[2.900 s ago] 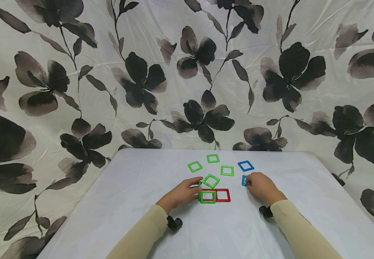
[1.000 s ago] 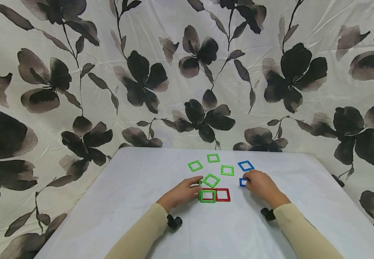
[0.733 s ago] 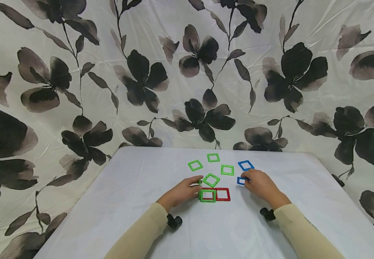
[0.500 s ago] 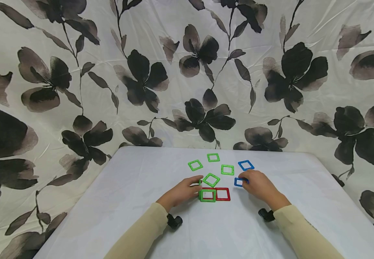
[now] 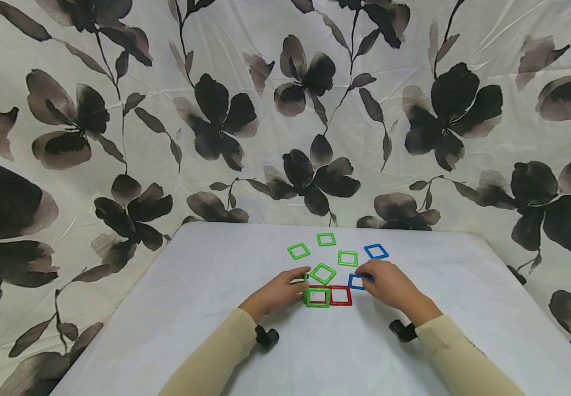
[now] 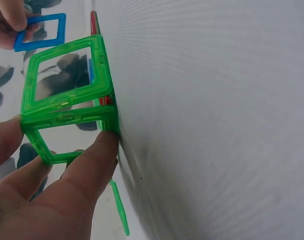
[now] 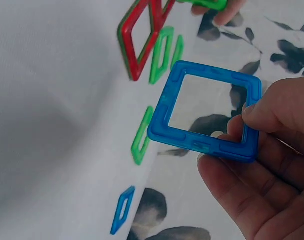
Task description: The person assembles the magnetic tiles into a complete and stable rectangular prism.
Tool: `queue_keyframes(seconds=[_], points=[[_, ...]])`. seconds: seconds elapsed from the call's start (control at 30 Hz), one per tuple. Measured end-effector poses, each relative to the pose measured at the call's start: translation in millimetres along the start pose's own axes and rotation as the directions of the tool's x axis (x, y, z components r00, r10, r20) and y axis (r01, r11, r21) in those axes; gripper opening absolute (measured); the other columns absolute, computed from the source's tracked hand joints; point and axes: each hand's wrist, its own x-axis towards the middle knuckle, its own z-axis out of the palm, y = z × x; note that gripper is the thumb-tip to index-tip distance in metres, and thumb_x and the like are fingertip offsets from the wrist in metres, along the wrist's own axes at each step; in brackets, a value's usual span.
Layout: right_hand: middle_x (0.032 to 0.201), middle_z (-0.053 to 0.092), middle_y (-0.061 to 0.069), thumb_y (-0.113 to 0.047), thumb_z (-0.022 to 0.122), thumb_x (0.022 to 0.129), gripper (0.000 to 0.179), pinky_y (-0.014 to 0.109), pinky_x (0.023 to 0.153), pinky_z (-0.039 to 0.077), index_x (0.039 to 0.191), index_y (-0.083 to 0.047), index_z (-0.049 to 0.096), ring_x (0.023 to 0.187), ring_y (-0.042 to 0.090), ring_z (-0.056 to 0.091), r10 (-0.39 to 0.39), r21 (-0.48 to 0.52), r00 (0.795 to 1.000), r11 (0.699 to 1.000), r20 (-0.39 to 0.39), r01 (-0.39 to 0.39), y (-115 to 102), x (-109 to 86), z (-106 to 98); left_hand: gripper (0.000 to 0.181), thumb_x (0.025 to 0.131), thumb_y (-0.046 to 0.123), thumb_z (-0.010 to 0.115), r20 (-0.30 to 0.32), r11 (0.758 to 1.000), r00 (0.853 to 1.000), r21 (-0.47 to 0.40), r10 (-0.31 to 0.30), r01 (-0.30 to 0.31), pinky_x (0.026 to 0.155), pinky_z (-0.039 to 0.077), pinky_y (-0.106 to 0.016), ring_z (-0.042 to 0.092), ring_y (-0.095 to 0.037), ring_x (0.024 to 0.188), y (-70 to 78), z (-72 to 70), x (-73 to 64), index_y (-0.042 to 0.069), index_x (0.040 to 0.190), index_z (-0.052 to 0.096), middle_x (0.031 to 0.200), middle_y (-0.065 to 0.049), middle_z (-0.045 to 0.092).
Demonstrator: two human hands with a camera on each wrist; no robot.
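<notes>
My right hand (image 5: 389, 283) pinches a square blue magnetic tile (image 7: 164, 102) between thumb and fingers, raised off the table just right of the red tiles. My left hand (image 5: 276, 292) grips the edges of a green magnetic tile (image 6: 67, 118) that stands on the table, its thumb on one side and fingertips on the other. A second green tile (image 6: 103, 65) stands upright and meets it at a corner. Two red tiles sit side by side at these green ones; the right-hand red tile (image 5: 350, 296) shows whole, the other partly behind green.
Several loose green tiles, one of them a tilted green tile (image 5: 315, 273), lie behind the left hand towards the table's back. Another blue tile (image 5: 381, 257) lies beyond my right hand. The white table (image 5: 206, 264) ends at a flowered cloth (image 5: 265, 126).
My right hand has moved left with the blue tile, which now hangs close to the red tiles. The left hand keeps its place on the green tile.
</notes>
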Motion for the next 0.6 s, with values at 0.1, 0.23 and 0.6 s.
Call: queue_keyframes(seconds=[0.1,0.23,0.6], points=[[0.101,0.070,0.001,-0.010,0.064,0.088,0.020,0.038,0.084,0.056,0.106,-0.010,0.073,0.091,0.015,0.062,-0.027,0.020,1.000,0.999,0.003,0.027,-4.1,-1.2,-0.7,0.053,0.100,0.024,0.053,0.001,1.000,1.000,0.002,-0.002,0.002,0.105,0.046,-0.043,0.041,-0.027,0.139,0.3,0.4,-0.2,0.021,0.150,0.037,0.153,-0.005,0.039],[0.097,0.069,-0.001,-0.009,0.064,0.088,0.019,0.034,0.080,0.056,0.104,-0.010,0.073,0.084,0.011,0.059,-0.057,0.039,0.998,0.998,0.012,0.056,-9.5,-2.4,-0.6,0.053,0.100,0.025,0.053,-0.002,1.000,1.000,-0.002,-0.004,0.004,0.105,0.045,-0.043,0.041,-0.026,0.139,0.1,0.5,-0.4,0.021,0.150,0.037,0.153,-0.004,0.039],[0.095,0.068,-0.006,-0.008,0.067,0.087,0.016,0.032,0.080,0.055,0.101,-0.013,0.073,0.084,0.006,0.058,-0.096,0.053,0.993,0.994,0.075,0.092,-19.1,-5.6,7.3,0.053,0.100,0.025,0.053,-0.012,1.000,1.000,0.001,-0.012,0.012,0.107,0.044,-0.044,0.039,-0.028,0.140,-0.8,1.3,1.0,0.021,0.150,0.037,0.154,-0.003,0.038]])
